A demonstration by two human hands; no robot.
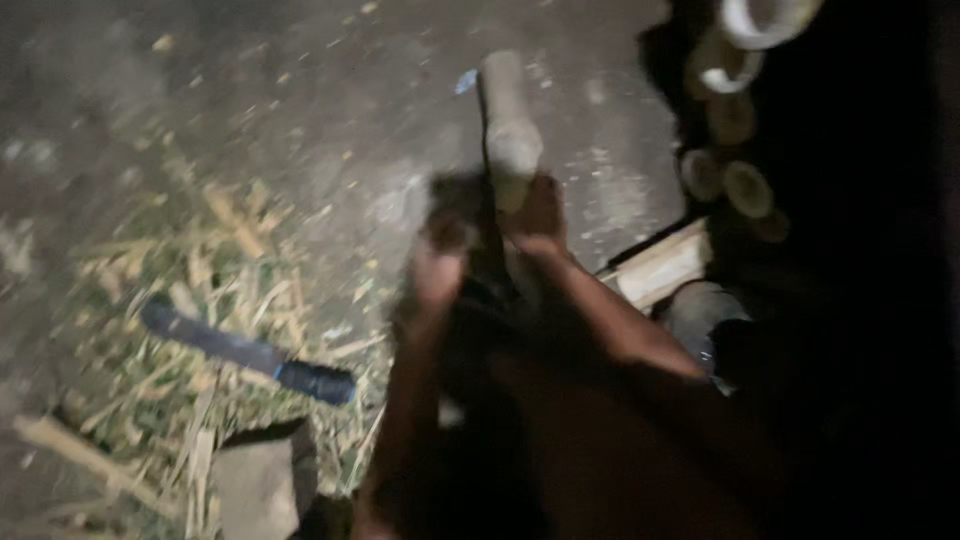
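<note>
Bamboo length (510, 125): upright on the dirt ground (300, 90), gripped low by right hand (538, 215). Left hand (440, 265) beside it; grip unclear through blur. Machete (245, 350) lies left among shavings (180, 300). Risk: dim light, bamboo slipping sideways.

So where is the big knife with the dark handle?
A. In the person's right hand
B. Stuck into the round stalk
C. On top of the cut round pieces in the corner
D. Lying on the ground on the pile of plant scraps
D. The big knife lies flat on the pile of plant scraps, off to the side of both hands, which are on the round stalk.
</note>
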